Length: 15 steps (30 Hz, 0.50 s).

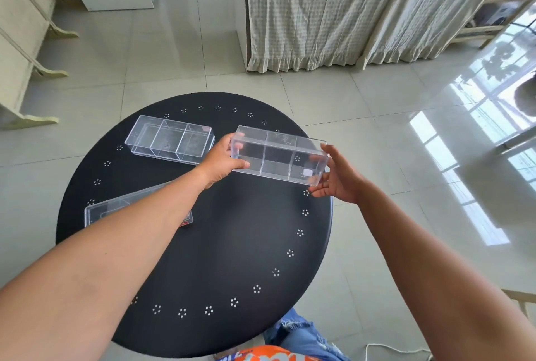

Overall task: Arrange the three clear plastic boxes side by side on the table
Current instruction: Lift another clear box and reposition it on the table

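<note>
**Colours and patterns, head view**

Round table [220, 244]: matte black, ring of small white dot clusters, flower-like, near the rim. Three plastic boxes: held box [278, 154], far box [169, 140], near box [116, 209], all clear and colourless; near one shows a small red mark at its corner. Floor [377, 117]: pale grey-green glossy tiles. Curtain [333, 9]: cream, fine waffle check. Jeans [301, 337]: light blue, frayed. Shirt [261, 356]: orange with white lettering.

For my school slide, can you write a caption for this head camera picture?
Two hands hold a clear box above a round black table; two more boxes lie there.
</note>
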Available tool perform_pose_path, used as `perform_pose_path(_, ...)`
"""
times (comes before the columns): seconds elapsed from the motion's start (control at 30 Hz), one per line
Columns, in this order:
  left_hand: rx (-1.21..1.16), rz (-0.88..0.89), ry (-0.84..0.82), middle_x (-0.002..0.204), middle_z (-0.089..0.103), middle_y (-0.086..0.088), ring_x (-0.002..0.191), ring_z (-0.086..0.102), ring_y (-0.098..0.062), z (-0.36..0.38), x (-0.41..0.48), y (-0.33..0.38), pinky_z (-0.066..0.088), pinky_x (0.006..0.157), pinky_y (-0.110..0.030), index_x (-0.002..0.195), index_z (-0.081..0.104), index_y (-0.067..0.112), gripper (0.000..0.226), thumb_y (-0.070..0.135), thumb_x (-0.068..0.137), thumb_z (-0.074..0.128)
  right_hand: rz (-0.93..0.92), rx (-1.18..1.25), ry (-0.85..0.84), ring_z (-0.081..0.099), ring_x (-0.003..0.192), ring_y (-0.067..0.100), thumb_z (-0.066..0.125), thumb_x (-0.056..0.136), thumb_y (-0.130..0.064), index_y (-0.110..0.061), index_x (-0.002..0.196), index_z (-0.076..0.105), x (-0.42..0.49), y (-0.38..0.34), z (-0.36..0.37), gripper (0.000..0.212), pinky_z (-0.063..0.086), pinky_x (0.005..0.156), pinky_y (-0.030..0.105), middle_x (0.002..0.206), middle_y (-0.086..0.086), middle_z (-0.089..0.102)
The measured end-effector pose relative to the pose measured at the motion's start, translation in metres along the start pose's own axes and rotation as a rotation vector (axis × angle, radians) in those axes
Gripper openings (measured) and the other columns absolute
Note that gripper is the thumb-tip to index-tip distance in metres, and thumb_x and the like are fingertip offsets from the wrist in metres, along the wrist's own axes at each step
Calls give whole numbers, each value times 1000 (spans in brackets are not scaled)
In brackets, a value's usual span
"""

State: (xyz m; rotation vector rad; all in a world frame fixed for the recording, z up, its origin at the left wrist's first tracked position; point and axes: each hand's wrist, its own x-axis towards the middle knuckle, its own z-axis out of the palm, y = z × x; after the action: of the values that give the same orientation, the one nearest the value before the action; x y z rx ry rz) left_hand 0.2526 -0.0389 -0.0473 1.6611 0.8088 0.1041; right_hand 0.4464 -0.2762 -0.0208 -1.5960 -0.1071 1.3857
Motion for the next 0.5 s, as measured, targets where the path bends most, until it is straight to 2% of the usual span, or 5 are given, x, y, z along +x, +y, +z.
perform_pose_path(0.1, -12, -46, 14, 122, 60, -4, 115, 59, -16, 0, -3, -3, 43, 95, -31, 136, 48, 32, 72, 19, 73, 81, -12, -27, 9, 66, 70, 34, 34, 87, -77, -23, 136, 51, -1, -4, -3, 75, 57, 53, 32, 107, 20, 59)
perform_pose_path(0.17, -44, -91, 8, 118, 62, -4, 111, 61, -16, 2, -5, -6, 46, 96, -33, 139, 45, 28, 72, 24, 76, 80, -37, -78, 31, 65, 67, 29, 40, 86, -76, -25, 132, 55, 1, -6, -2, 70, 55, 50, 30, 105, 15, 59)
perform_pose_path(0.3, -113, -212, -17, 119, 59, -2, 110, 61, -18, 9, -8, -7, 56, 79, -31, 144, 42, 18, 74, 32, 80, 77, -42, -216, 71, 62, 55, 21, 63, 90, -43, -29, 107, 61, 9, -6, 0, 22, 57, 54, 31, 111, 7, 53)
perform_pose_path(0.43, -136, -315, -36, 117, 66, -3, 108, 66, -24, 14, -7, -11, 57, 88, -39, 132, 54, 9, 61, 34, 81, 76, -15, -328, 150, 60, 57, 22, 54, 98, -39, -22, 136, 48, 23, 1, -2, 41, 58, 59, 35, 103, 11, 53)
perform_pose_path(0.5, -145, -344, -13, 112, 68, -4, 102, 67, -26, 18, -7, -11, 56, 88, -37, 126, 59, 7, 54, 32, 81, 76, -25, -311, 188, 63, 63, 24, 54, 99, -38, -19, 138, 48, 31, 4, 0, 43, 59, 62, 37, 104, 14, 55)
